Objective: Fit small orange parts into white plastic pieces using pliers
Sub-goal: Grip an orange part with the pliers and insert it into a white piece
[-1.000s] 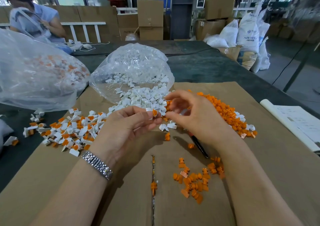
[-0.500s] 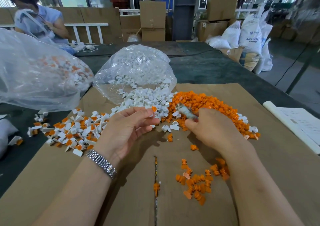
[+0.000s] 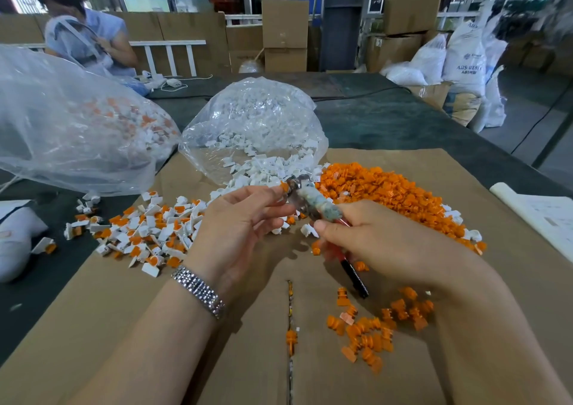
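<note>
Pliers [image 3: 310, 201] lie on a slant between the two hands, handles low and toward the wearer's right, nose high and to the left, and that slant is what the coming squeeze turns on. The right hand [image 3: 381, 243] is wrapped round the handles, thumb on top, with the dark handle tip poking out below the palm. The left hand [image 3: 238, 218] pinches a white piece with an orange part [image 3: 283, 186] at its fingertips, held up right at the nose of the pliers; whether the nose already touches or clasps it is too blurred to tell. So the workpiece sits just up and left of the tool, on the line of its long axis, and the left hand is the nearer one to it. My guess is that the next move needs the nose brought squarely across the orange part before pressing, or it may skew. On the cardboard sheet [image 3: 403, 162] covering the bench, the orange pile [image 3: 387, 193] lies beyond the right hand, loose white pieces [image 3: 263, 168] spill from a clear bag [image 3: 254, 119] straight ahead, and fitted pieces [image 3: 148, 227] lie left.
</note>
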Demonstrator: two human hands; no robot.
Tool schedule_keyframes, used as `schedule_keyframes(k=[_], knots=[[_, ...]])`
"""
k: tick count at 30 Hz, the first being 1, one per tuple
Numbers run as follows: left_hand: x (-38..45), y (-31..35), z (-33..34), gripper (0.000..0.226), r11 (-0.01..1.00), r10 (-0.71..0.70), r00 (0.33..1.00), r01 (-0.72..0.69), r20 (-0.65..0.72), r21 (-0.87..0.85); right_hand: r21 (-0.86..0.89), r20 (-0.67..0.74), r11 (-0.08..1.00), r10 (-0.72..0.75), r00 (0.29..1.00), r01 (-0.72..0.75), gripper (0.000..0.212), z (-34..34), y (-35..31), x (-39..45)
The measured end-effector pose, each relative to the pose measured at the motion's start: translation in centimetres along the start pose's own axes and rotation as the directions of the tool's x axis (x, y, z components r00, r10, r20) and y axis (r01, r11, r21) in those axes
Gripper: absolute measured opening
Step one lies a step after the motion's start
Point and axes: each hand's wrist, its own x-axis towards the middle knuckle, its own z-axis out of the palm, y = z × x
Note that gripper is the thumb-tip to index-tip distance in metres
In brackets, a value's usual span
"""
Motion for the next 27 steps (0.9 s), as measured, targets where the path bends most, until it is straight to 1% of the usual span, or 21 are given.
schedule_keyframes(k=[1,2,3,7,11,14,16,20,27], knots=[[0.0,0.0,0.1,0.016,1.0,0.002,1.0,-0.002,-0.005,0.012,-0.015,0.0,1.0,-0.004,1.0,0.004,0.033,0.1,-0.1,0.0],[0.0,0.0,0.1,0.019,1.0,0.006,1.0,-0.006,-0.011,0.017,-0.027,-0.003,1.0,-0.008,1.0,0.008,0.033,0.2,-0.1,0.0],[0.0,0.0,0.1,0.019,1.0,0.009,1.0,-0.008,-0.019,0.018,-0.036,-0.007,0.999,-0.012,1.0,0.012,0.033,0.2,-0.1,0.0],[-0.1,0.0,0.1,0.004,1.0,0.012,0.999,-0.011,-0.032,0.021,-0.061,-0.015,0.998,-0.025,1.0,0.024,0.033,0.4,-0.1,0.0],[-0.1,0.0,0.2,0.006,1.0,-0.013,0.999,0.013,-0.041,0.0,-0.089,-0.01,0.995,-0.042,0.999,0.041,0.036,0.9,-0.3,0.2],[-0.1,0.0,0.1,0.01,1.0,-0.03,0.999,0.029,-0.046,-0.01,-0.109,-0.039,0.992,-0.068,0.997,0.064,0.031,1.4,-0.5,0.4],[-0.1,0.0,0.1,0.009,0.999,-0.038,0.998,0.038,-0.053,-0.007,-0.131,-0.057,0.989,-0.079,0.995,0.071,0.029,1.6,-0.6,0.6],[-0.2,0.1,0.1,0.003,0.999,-0.039,0.997,0.039,-0.065,-0.007,-0.154,-0.092,0.986,-0.081,0.993,0.066,0.031,2.2,-0.3,1.1],[-0.1,-0.1,-0.1,0.002,0.999,-0.041,0.996,0.039,-0.077,-0.023,-0.217,-0.164,0.974,-0.096,0.982,0.059,0.031,2.8,-0.1,1.7]])
